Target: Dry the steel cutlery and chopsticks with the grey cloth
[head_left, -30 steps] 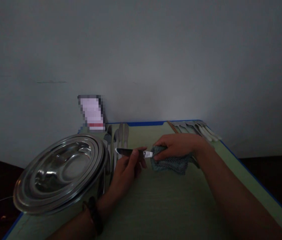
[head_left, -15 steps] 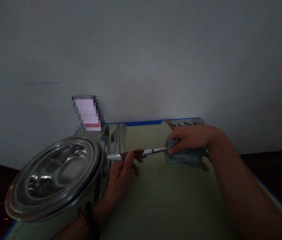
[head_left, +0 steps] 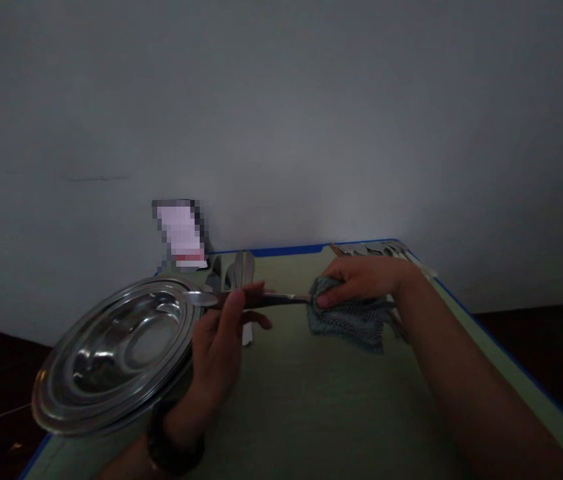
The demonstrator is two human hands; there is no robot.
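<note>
My left hand (head_left: 224, 333) is closed round the middle of a metal piece of cutlery (head_left: 256, 299), held level above the green table (head_left: 321, 407). Its rounded shiny end (head_left: 201, 297) points left over the steel plates. My right hand (head_left: 361, 280) pinches a grey-blue woven cloth (head_left: 348, 320) around the utensil's right end; the cloth hangs down to the table.
A stack of round compartmented steel plates (head_left: 116, 353) sits at the table's left edge. Several pieces of cutlery (head_left: 238, 267) lie at the back left, and more utensils (head_left: 376, 249) at the back right corner. A pale wall rises behind the blue-edged table.
The left hand has drawn the utensil leftward, so its shiny end now reaches over the plates. The right hand with the cloth slid left again along it.
</note>
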